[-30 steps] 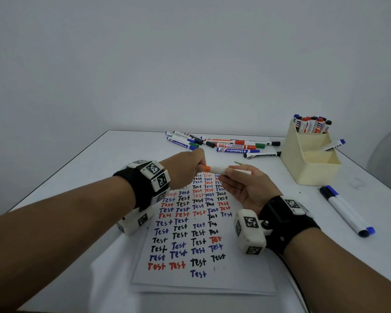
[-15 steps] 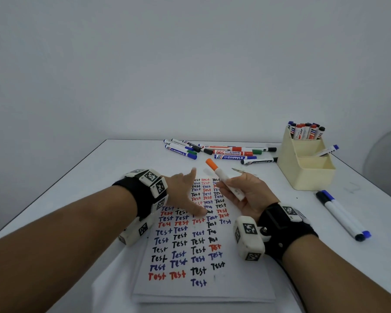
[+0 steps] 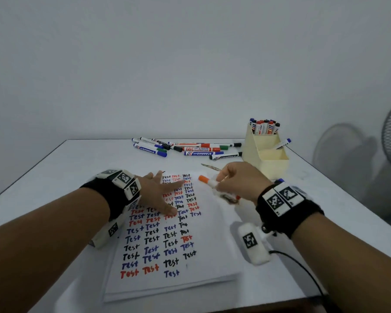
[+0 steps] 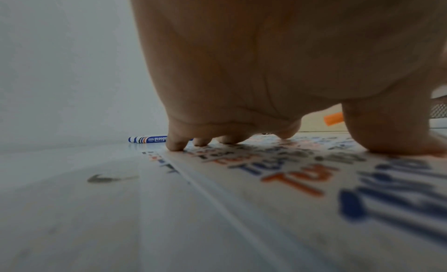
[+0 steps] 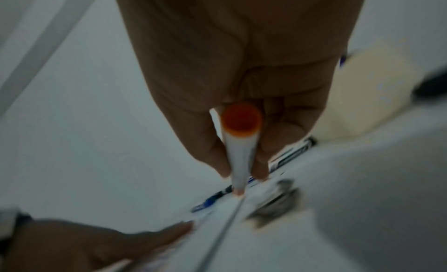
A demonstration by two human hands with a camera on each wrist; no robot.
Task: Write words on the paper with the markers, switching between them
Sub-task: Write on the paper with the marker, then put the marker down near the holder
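The left hand (image 3: 157, 193) lies flat, fingers (image 4: 176, 142) straight and spread, pressing the paper (image 3: 215, 245) onto the bench (image 3: 77, 168). The right hand (image 3: 239, 179) grasps the orange marker (image 3: 209, 182) between thumb and fingers (image 5: 208, 142), orange end toward the left hand, tip at the paper's right margin. Beyond the fingers lie loose markers (image 3: 190, 149) and a cream holder (image 3: 266, 154).

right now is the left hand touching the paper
Touching. The left wrist view shows the left hand's fingertips and thumb pressed flat on the paper, no gap.
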